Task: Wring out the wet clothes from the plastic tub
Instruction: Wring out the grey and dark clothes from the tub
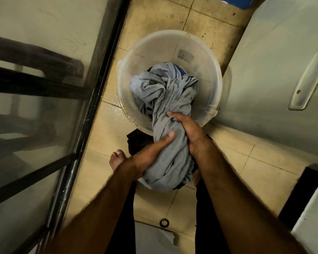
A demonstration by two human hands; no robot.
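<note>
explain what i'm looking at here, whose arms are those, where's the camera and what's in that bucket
There is no machine here. This is a single picture from a camera worn on a person's head, looking down at their own bare arms. The left hand and the right hand both grip a twisted grey cloth. Its far end lies in the round pale plastic tub, which stands on a tiled floor. Darker clothes show under the grey one, too hidden to tell apart. The person's bare foot is on the floor beside the left hand.
</note>
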